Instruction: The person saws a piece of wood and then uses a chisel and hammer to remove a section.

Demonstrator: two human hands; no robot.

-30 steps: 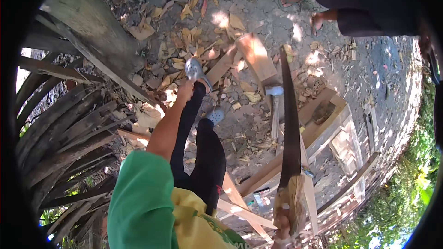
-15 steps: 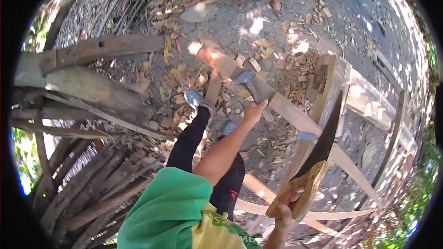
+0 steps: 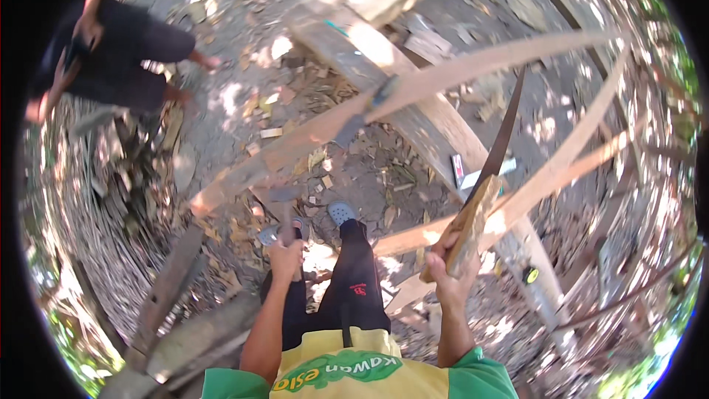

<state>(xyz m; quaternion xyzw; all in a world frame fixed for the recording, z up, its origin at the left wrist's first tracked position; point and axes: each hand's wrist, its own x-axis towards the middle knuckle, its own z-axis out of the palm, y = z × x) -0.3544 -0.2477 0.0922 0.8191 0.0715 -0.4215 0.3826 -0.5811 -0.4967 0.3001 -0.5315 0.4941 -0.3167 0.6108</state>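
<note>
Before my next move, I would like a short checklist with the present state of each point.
1. Left hand closed on the hammer-like tool: ok.
2. Right hand closed on the wooden handle of the saw: ok.
3. Saw blade not touching wood: cannot tell; it overlaps the timber in view.
4. Other person apart from the blade: ok, at upper left.
5. Beam free of loose things: not ok; a yellow round object appears on it.
</note>
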